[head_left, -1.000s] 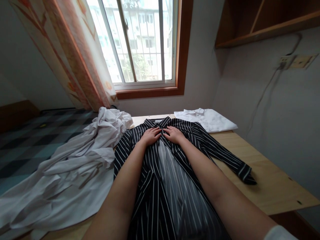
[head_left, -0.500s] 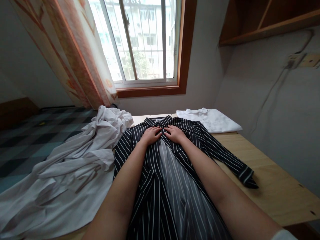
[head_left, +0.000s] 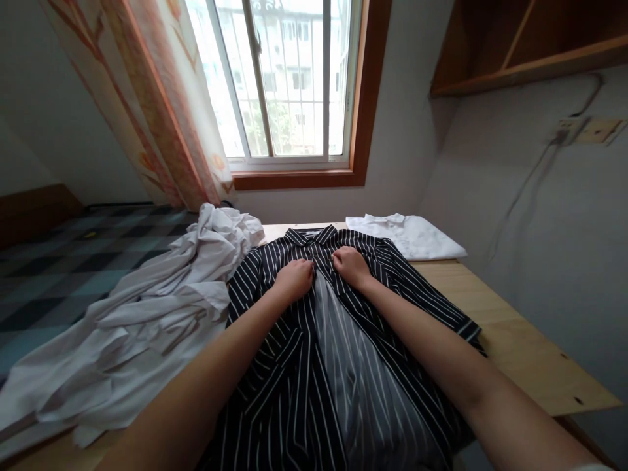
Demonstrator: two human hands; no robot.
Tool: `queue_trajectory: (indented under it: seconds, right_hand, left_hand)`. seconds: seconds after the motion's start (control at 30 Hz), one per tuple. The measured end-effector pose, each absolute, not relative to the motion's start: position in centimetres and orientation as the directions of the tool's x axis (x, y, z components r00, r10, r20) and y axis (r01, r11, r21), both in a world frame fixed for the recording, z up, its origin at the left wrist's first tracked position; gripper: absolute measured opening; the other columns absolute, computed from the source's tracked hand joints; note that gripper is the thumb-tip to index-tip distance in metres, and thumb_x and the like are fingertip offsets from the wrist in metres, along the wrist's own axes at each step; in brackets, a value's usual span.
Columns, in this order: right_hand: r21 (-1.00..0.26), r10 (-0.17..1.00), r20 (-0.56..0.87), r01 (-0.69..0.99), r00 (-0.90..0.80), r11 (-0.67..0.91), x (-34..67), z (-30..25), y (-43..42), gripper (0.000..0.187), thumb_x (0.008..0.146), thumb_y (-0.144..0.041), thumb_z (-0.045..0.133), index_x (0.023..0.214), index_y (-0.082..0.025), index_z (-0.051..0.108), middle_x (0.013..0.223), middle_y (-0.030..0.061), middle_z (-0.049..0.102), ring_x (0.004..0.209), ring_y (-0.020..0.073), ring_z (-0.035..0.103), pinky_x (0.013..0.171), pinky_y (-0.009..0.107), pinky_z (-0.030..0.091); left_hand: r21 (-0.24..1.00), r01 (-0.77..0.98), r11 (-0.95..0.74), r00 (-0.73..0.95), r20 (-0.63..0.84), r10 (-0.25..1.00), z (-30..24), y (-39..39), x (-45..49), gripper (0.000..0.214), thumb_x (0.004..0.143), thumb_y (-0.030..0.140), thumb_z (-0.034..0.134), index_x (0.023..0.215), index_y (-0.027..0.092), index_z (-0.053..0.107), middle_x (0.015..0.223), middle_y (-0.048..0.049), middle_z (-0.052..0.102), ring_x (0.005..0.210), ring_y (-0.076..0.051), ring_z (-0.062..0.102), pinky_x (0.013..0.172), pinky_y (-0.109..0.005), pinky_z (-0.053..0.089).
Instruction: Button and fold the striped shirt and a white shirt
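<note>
A black shirt with white stripes point(head_left: 275, 392) lies face up, collar toward the window, its front open over the grey inner side of the back. My left hand point(head_left: 296, 278) is closed at the left front edge, just below the collar. Across the opening, my right hand point(head_left: 350, 265) is curled closed on the right front edge, slightly higher. Both appear to grip the shirt's fabric, though the fingertips are mostly hidden. The right sleeve stretches out over the table, partly behind my forearm.
Crumpled white cloth point(head_left: 161, 314) is heaped on the left, beside a checked bedspread point(head_left: 44, 275). A folded white shirt point(head_left: 407, 237) rests at the back right of the wooden table point(head_left: 510, 340). Beyond are a curtain point(head_left: 161, 104), a window point(head_left: 294, 85) and a wall shelf point(head_left: 530, 72).
My hands lay flat near the collar and have now closed into grips, the left one lower. The shirt has shifted toward me, and its right cuff has drawn inward.
</note>
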State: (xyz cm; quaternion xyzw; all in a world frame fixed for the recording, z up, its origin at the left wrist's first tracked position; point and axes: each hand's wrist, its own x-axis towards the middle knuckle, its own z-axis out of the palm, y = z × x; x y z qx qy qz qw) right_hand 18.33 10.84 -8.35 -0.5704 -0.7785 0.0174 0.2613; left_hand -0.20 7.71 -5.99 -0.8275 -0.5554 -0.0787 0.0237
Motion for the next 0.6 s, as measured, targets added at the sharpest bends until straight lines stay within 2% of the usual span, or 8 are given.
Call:
queue_trajectory:
  seconds: [0.1, 0.2, 0.27, 0.43, 0.6]
  right_hand:
    - [-0.47, 0.896, 0.387, 0.789, -0.219, 0.396, 18.2, -7.6, 9.3, 0.024, 0.094, -0.022, 0.051, 0.097, -0.016, 0.074, 0.1, 0.008, 0.072, 0.093, 0.0185, 0.063, 0.086, 0.027, 0.045]
    - [-0.571, 0.9, 0.351, 0.703, -0.259, 0.425, 17.2, -7.5, 8.1, 0.02, 0.089, -0.017, 0.055, 0.097, -0.017, 0.074, 0.096, 0.005, 0.074, 0.088, 0.0167, 0.065, 0.082, 0.025, 0.046]
    - [-0.602, 0.924, 0.294, 0.705, -0.242, 0.376, 16.4, -7.9, 7.5, 0.023, 0.085, -0.013, 0.057, 0.102, -0.018, 0.071, 0.096, 0.0044, 0.073, 0.089, 0.0166, 0.065, 0.081, 0.025, 0.047]
    - [-0.531, 0.971, 0.228, 0.826, -0.078, 0.191, 15.3, -9.7, 7.2, 0.029, 0.081, -0.02, 0.063, 0.11, -0.017, 0.064, 0.108, 0.0096, 0.067, 0.101, 0.0225, 0.061, 0.09, 0.033, 0.046]
    - [-0.483, 0.965, 0.252, 0.853, -0.08, 0.197, 15.0, -10.0, 6.9, 0.025, 0.084, -0.022, 0.058, 0.108, -0.017, 0.065, 0.112, 0.0112, 0.065, 0.106, 0.0255, 0.058, 0.093, 0.036, 0.045]
  left_hand:
    - [0.146, 0.923, -0.355, 0.329, 0.174, 0.928, -6.1, 5.9, -0.4, 0.033, 0.097, 0.033, 0.044, 0.12, 0.02, 0.064, 0.124, -0.01, 0.066, 0.115, -0.026, 0.06, 0.097, -0.037, 0.047]
    - [0.199, 0.902, -0.384, 0.344, 0.209, 0.916, -6.2, 5.5, 0.2, 0.031, 0.098, 0.03, 0.042, 0.115, 0.02, 0.066, 0.119, -0.0087, 0.067, 0.112, -0.023, 0.06, 0.097, -0.035, 0.046]
    - [0.194, 0.904, -0.382, 0.34, 0.217, 0.915, -6.4, 5.7, 0.6, 0.029, 0.097, 0.027, 0.043, 0.108, 0.019, 0.068, 0.113, -0.0086, 0.068, 0.108, -0.023, 0.061, 0.096, -0.034, 0.046]
    - [0.218, 0.925, -0.312, 0.247, 0.28, 0.928, -7.9, 6.1, 0.6, 0.022, 0.094, 0.031, 0.05, 0.098, 0.019, 0.068, 0.1, -0.0077, 0.068, 0.099, -0.024, 0.06, 0.092, -0.035, 0.046]
    - [0.159, 0.937, -0.31, 0.247, 0.324, 0.913, -8.6, 6.2, 0.6, 0.023, 0.09, 0.035, 0.056, 0.102, 0.021, 0.069, 0.1, -0.0077, 0.067, 0.099, -0.025, 0.059, 0.088, -0.035, 0.046]
